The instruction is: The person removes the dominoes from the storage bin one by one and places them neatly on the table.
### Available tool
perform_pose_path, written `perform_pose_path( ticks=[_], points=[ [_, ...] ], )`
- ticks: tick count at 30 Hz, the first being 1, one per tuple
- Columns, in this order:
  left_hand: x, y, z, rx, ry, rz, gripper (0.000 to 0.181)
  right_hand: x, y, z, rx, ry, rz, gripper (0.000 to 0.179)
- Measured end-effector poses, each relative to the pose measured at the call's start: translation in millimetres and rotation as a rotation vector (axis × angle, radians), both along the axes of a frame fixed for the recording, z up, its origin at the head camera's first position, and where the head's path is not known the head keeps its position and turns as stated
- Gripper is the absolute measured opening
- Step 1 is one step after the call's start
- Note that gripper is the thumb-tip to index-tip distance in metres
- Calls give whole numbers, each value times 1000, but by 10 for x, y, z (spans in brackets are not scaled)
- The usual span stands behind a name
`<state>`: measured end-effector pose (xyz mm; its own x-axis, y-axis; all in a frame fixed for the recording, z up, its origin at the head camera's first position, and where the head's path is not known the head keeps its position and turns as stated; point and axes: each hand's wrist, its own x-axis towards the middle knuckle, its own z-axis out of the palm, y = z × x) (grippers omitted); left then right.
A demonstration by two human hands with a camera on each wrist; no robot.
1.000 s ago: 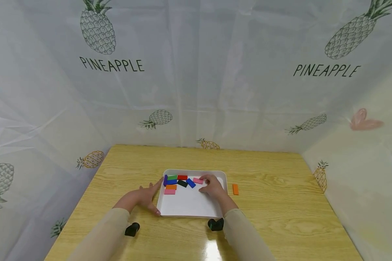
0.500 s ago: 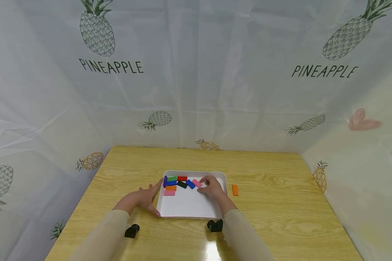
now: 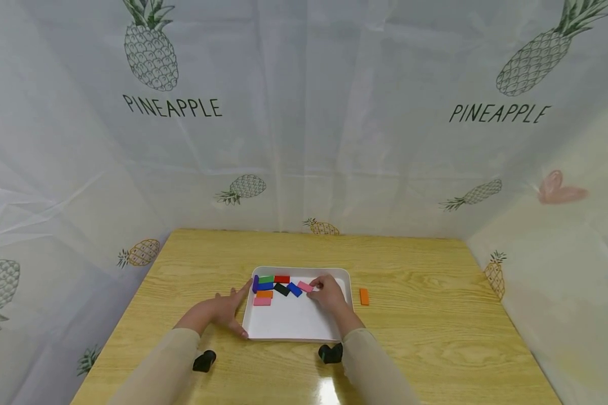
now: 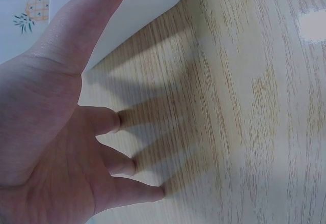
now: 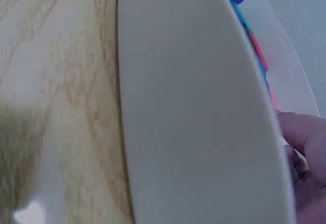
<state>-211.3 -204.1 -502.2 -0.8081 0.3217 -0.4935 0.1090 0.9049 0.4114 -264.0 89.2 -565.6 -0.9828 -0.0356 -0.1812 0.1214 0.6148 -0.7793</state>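
A shallow white tray (image 3: 296,326) holds flat rectangular blocks toward its far side. My right hand (image 3: 331,295) reaches over its right part, thumb and index finger pinching the right end of a tilted pink block (image 3: 305,287). A slanted blue block (image 3: 294,289) lies just left of it, then a black block (image 3: 281,289). My left hand (image 3: 228,311) is spread along the tray's left side, with the index finger near the far left part and the thumb at the near left corner. In the right wrist view, the tray's wall hides most of the blocks.
At the tray's left lie a purple block (image 3: 255,283), a green block (image 3: 266,279), a second blue block, an orange block (image 3: 264,294) and another pink one. A red block (image 3: 282,279) is along the far side. Another orange block (image 3: 364,296) rests on the wooden table (image 3: 436,315).
The pink block at my right fingertips has turned to a slant and slid slightly left and nearer, toward the slanted blue block. My right thumb and index finger have closed together; my left hand stays at the tray.
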Motion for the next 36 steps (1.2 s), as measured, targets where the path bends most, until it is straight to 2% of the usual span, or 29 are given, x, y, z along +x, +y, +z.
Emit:
perform_pose_path(
  ticks=[7, 11, 19, 22, 28, 36],
  points=[
    [7, -5, 4, 2, 8, -2, 134, 56, 27, 26, 3, 21, 62, 17],
    [4, -2, -1, 7, 9, -3, 134, 80, 60, 67, -37, 16, 92, 17],
    [13, 6, 3, 8, 17, -9, 134, 143, 128, 171, -228, -34, 114, 20],
    [16, 12, 13, 5, 16, -12, 134, 174, 140, 193, -284, -48, 96, 21],
    [17, 12, 26, 13, 19, -15, 133, 259, 199, 277, -460, -42, 61, 26],
    [12, 3, -14, 11, 10, -5, 134, 365, 340, 423, -623, -50, 19, 33]
  ],
)
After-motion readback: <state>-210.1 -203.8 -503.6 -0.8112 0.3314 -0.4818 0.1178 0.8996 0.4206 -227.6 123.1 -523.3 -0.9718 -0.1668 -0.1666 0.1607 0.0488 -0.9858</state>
